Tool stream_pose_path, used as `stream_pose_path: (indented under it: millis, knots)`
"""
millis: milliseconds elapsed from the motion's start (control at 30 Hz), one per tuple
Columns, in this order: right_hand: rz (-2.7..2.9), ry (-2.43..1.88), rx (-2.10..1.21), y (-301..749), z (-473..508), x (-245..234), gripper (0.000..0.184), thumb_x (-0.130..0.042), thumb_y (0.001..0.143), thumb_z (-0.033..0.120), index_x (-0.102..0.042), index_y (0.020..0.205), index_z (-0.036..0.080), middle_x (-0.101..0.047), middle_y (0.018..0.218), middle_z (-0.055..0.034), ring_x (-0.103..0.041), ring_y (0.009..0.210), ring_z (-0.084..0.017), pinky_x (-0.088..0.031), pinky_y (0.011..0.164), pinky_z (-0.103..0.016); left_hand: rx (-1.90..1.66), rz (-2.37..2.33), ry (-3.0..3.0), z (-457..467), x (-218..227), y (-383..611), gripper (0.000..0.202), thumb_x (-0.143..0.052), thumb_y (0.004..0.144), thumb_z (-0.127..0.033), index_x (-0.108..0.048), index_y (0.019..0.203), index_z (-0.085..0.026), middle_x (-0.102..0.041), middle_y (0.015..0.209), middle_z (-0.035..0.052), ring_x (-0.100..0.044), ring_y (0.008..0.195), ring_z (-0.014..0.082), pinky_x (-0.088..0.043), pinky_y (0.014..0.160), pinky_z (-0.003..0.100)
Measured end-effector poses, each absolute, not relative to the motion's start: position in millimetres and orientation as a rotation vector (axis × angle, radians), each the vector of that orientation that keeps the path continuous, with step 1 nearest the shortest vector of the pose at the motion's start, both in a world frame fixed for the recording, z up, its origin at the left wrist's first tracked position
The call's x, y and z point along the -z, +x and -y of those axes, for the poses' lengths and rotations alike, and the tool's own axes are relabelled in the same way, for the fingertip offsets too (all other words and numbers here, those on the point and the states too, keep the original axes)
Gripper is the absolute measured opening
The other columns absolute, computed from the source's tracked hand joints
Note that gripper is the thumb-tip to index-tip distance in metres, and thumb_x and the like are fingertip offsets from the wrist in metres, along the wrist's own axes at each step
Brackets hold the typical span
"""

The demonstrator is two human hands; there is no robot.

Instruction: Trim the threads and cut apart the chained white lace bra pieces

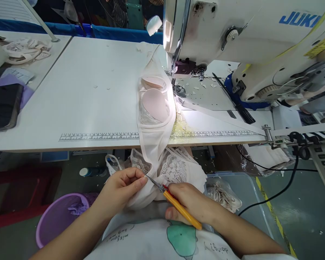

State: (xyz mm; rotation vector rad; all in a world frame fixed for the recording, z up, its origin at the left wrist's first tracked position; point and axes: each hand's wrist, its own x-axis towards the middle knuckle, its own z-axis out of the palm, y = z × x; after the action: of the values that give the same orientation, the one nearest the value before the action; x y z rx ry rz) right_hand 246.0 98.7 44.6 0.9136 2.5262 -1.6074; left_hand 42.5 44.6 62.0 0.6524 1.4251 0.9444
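Note:
A pale pink lace bra (154, 108) hangs from the white sewing table (92, 90) down into my lap. My left hand (121, 186) is closed, pinching the white fabric of the garment near its lower end. My right hand (189, 204) is closed round yellow-handled thread snips (176, 204). The snips' metal blades point left and touch the fabric beside my left fingertips. More white lace pieces (176, 168) are bunched in my lap behind both hands.
A white JUKI sewing machine (249, 32) stands on the table at right. A ruler scale (103, 137) runs along the table's front edge. A purple bin (59, 216) sits on the floor at left, and a clear plastic tub (233, 195) with lace at right. A black cable (273, 196) hangs at right.

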Motion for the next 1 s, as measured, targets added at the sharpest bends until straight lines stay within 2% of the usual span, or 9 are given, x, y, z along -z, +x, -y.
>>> stream_pose_path:
  millis: [500, 667, 767, 867, 933, 1000]
  knots:
    - [-2.447, 1.076, 1.585, 239, -93, -37, 0.045, -0.068, 0.065, 0.053, -0.038, 0.059, 0.019, -0.043, 0.055, 0.0048, -0.038, 0.048, -0.009, -0.028, 0.046, -0.022, -0.982, -1.402, 0.652, -48, -60, 42, 0.019, -0.073, 0.063, -0.029, -0.061, 0.056, -0.016, -0.051, 0.052, -0.0031, -0.040, 0.048, 0.0077, -0.033, 0.044, 0.016]
    - [-2.430, 1.204, 1.696, 245, -95, -33, 0.047, -0.061, 0.070, 0.055, -0.032, 0.056, 0.020, -0.038, 0.051, 0.0055, -0.033, 0.047, -0.008, -0.026, 0.044, -0.022, -0.945, -1.455, 0.766, -47, -66, 41, 0.018, -0.068, 0.068, -0.032, -0.063, 0.060, -0.017, -0.054, 0.054, -0.0017, -0.043, 0.048, 0.0091, -0.034, 0.044, 0.018]
    - [-2.580, 1.340, 1.722, 251, -102, -42, 0.047, -0.061, 0.066, 0.059, -0.034, 0.059, 0.021, -0.040, 0.055, 0.0047, -0.034, 0.049, -0.010, -0.028, 0.045, -0.023, -0.919, -1.550, 0.954, -43, -69, 42, 0.015, -0.065, 0.070, -0.031, -0.064, 0.064, -0.017, -0.058, 0.058, 0.0004, -0.048, 0.051, 0.0114, -0.037, 0.045, 0.019]
    - [-2.768, 1.391, 1.897, 251, -107, -55, 0.034, -0.064, 0.069, 0.048, -0.045, 0.075, 0.020, -0.054, 0.075, -0.0019, -0.049, 0.065, -0.015, -0.041, 0.058, -0.027, -0.940, -1.573, 1.185, -38, -68, 46, 0.014, -0.061, 0.074, -0.028, -0.063, 0.085, -0.020, -0.063, 0.060, -0.0003, -0.053, 0.051, 0.0131, -0.040, 0.046, 0.020]
    - [-2.800, 1.341, 2.064, 246, -107, -61, 0.026, -0.063, 0.072, 0.036, -0.045, 0.083, 0.021, -0.058, 0.086, -0.0049, -0.054, 0.076, -0.018, -0.045, 0.068, -0.030, -0.943, -1.534, 1.312, -36, -66, 51, 0.021, -0.058, 0.077, -0.026, -0.056, 0.098, -0.023, -0.064, 0.061, -0.0020, -0.056, 0.051, 0.0135, -0.042, 0.046, 0.019]
    - [-2.729, 1.249, 2.219, 239, -106, -64, 0.019, -0.060, 0.073, 0.028, -0.044, 0.081, 0.021, -0.059, 0.086, -0.0046, -0.055, 0.076, -0.017, -0.046, 0.069, -0.030, -0.910, -1.488, 1.402, -37, -67, 57, 0.021, -0.056, 0.079, -0.025, -0.052, 0.099, -0.025, -0.067, 0.064, -0.0024, -0.060, 0.053, 0.0139, -0.043, 0.046, 0.018]
